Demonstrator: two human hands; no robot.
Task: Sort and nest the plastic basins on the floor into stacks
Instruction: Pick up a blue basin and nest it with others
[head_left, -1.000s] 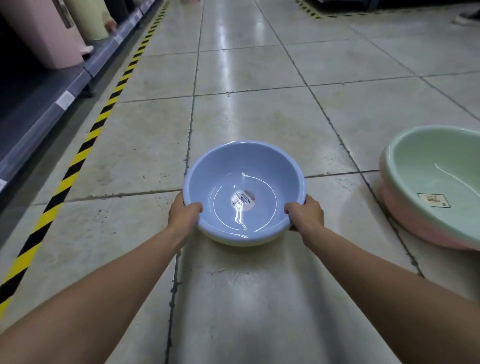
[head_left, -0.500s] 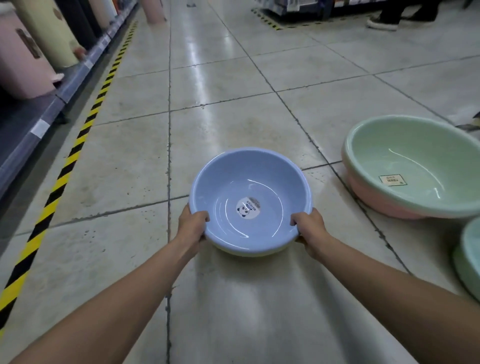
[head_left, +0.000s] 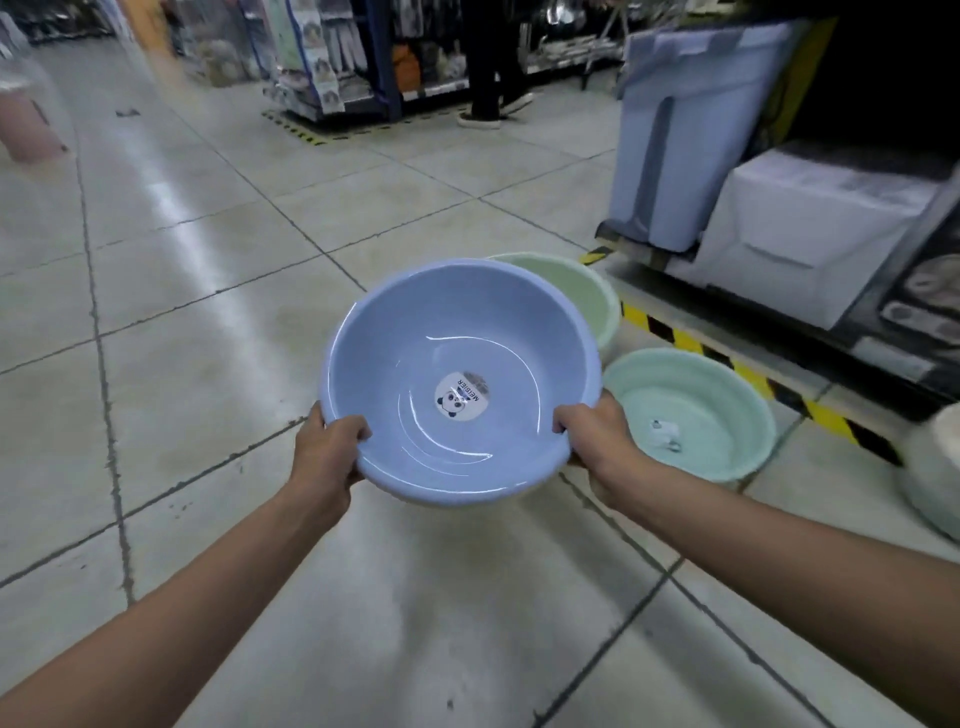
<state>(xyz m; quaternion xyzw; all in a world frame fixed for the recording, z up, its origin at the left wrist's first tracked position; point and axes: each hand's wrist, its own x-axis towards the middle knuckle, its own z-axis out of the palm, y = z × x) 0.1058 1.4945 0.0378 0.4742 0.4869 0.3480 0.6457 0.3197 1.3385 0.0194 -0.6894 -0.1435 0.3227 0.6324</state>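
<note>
A blue plastic basin with a round panda sticker inside is held in the air in front of me. My left hand grips its near left rim and my right hand grips its near right rim. Behind it on the floor sits a pale green basin, partly hidden by the blue one. To the right lies a mint green basin with a small label inside. A whitish basin shows at the right edge.
Tiled shop floor stretches left and ahead. A shelf base with yellow-black hazard tape runs along the right, holding a blue-grey bin and white boxes. A person's legs stand at the far racks. A pink bin is far left.
The view has swung right and the blue basin came with it, raised off the floor. The mint green and whitish basins and the right shelf have come into view.
</note>
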